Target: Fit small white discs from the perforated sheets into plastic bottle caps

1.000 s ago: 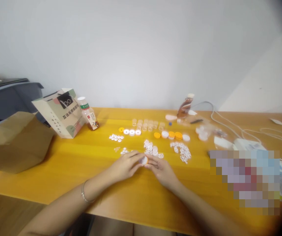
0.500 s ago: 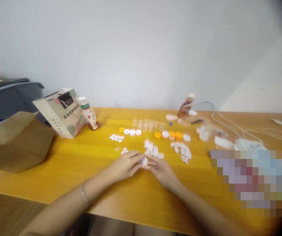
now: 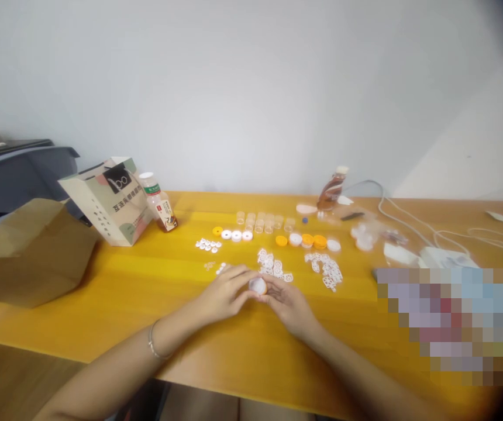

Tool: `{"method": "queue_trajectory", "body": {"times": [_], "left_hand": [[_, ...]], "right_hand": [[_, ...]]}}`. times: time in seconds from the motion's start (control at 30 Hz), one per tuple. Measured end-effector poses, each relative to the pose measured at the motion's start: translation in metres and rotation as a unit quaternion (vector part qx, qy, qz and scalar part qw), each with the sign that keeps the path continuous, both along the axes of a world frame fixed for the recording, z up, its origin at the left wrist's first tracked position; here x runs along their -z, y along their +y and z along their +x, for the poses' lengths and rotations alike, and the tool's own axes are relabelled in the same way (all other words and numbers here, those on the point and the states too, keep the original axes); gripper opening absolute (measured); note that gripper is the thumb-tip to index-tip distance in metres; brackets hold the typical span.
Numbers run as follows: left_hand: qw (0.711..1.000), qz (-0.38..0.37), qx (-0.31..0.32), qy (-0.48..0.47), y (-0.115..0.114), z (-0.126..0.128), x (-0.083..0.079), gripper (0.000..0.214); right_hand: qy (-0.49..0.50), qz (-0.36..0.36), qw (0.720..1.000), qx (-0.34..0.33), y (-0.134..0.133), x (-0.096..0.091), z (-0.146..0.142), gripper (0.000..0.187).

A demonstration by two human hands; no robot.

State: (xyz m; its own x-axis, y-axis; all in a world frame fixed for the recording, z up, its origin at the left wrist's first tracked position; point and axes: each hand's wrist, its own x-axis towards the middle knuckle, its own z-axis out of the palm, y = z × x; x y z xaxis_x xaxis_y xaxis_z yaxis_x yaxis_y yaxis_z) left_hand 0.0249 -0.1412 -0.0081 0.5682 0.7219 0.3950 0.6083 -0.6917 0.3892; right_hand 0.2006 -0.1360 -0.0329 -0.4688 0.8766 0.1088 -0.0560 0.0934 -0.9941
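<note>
Between my two hands, a small round white cap [image 3: 257, 285] with a bit of orange at its edge is held up over the table. My left hand [image 3: 229, 292] pinches it from the left, and my right hand [image 3: 287, 301] grips its right side. Just beyond the fingers lie white perforated plastic pieces [image 3: 273, 267], with another group of perforated pieces [image 3: 325, 269] farther right. Small white round parts [image 3: 208, 245] sit ahead of my left hand. White ring caps [image 3: 236, 236] and orange caps [image 3: 319, 241] stand in rows behind, below several clear cups [image 3: 269, 223].
A paper gift bag [image 3: 115, 202] and a bottle with a white cap [image 3: 158, 202] stand at the back left, near a brown paper bag [image 3: 32, 251]. Another brown drink bottle [image 3: 333, 188] is at the back right, with white cables [image 3: 409, 219] and a plastic bag [image 3: 363, 237] beside it.
The cap has tilted slightly in my fingers, so more of its white face shows. Both hands stay in nearly the same place.
</note>
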Motion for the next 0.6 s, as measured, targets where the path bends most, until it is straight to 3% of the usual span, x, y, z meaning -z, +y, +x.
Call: {"method": "queue_trajectory", "body": {"times": [0.3, 0.6], "left_hand": [[0.999, -0.009, 0.032, 0.029, 0.0016, -0.0047, -0.0076, 0.027], [0.998, 0.035, 0.031, 0.039, 0.0032, -0.0079, -0.0027, 0.03]], "right_hand": [[0.016, -0.038, 0.999, -0.031, 0.0, -0.0086, -0.0013, 0.028], [0.008, -0.055, 0.998, 0.017, -0.0016, -0.0048, -0.0002, 0.025]]}}
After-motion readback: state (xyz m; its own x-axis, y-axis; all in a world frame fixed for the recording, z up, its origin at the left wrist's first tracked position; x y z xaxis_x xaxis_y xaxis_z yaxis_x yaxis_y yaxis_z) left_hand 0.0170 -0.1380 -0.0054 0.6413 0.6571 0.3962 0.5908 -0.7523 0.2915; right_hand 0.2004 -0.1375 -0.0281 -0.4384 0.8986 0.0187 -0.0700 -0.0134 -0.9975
